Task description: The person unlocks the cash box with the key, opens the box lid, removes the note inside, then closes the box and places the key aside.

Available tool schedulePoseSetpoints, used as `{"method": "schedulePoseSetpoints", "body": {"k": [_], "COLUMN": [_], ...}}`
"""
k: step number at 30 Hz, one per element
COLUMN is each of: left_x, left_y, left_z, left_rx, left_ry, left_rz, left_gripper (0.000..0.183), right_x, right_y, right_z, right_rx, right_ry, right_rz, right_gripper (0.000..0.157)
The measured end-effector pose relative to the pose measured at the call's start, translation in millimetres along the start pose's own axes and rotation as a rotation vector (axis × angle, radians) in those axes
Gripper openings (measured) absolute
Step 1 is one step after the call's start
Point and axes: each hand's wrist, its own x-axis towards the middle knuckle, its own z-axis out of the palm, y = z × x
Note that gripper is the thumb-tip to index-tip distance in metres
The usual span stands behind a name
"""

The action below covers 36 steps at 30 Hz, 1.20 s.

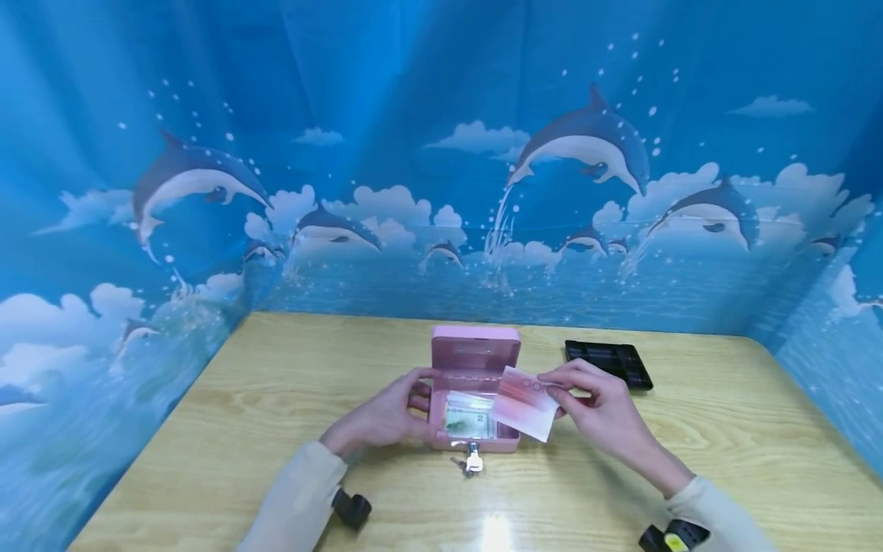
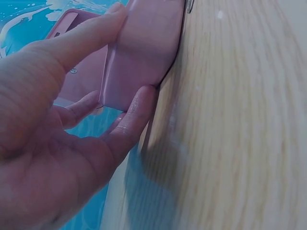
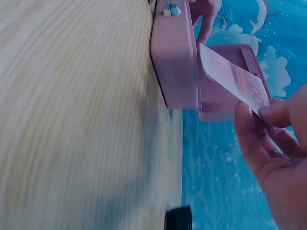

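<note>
Pink banknote [image 1: 526, 405]: hung over right edge of open cash box [image 1: 498, 446] on desk [image 1: 290, 399]; right hand [image 1: 607, 414] pinched one end, likely keeping fingers clear of box. Left hand [image 1: 385, 412] gripped box's left side, presumably for steadiness. Black tray [image 1: 610, 363] lay apart.

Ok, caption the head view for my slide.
Left hand holds the open pink box; right hand pinches a reddish banknote.
</note>
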Motion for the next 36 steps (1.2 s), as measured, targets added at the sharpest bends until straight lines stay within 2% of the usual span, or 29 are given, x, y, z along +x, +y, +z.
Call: {"method": "schedulePoseSetpoints", "body": {"k": [12, 19, 26, 31, 36], "left_x": [2.3, 2.0, 2.4, 2.0, 1.4], "left_y": [0.8, -0.5, 0.4, 0.5, 1.8], "left_z": [-2.1, -2.6, -2.2, -2.8, -2.6], "left_rx": [0.02, -0.001, -0.007, 0.011, 0.032], "left_ry": [-0.01, -0.013, -0.018, -0.019, -0.018], "left_rz": [0.012, 0.008, 0.016, 0.008, 0.003], "left_gripper": [0.1, 0.1, 0.099, 0.1, 0.102], "right_x": [-12.8, -14.2, -9.8, -7.7, -6.7], "right_y": [13.1, 20.3, 32.0, 40.2, 45.5], "right_z": [-29.9, -31.1, -31.5, -31.3, -32.1], "right_rx": [-0.165, -0.271, -0.408, -0.429, -0.508], "right_ry": [-0.028, -0.131, -0.19, -0.238, -0.265], "right_rz": [0.047, 0.114, -0.021, -0.07, -0.089], "right_gripper": [0.03, 0.03, 0.031, 0.028, 0.025]}}
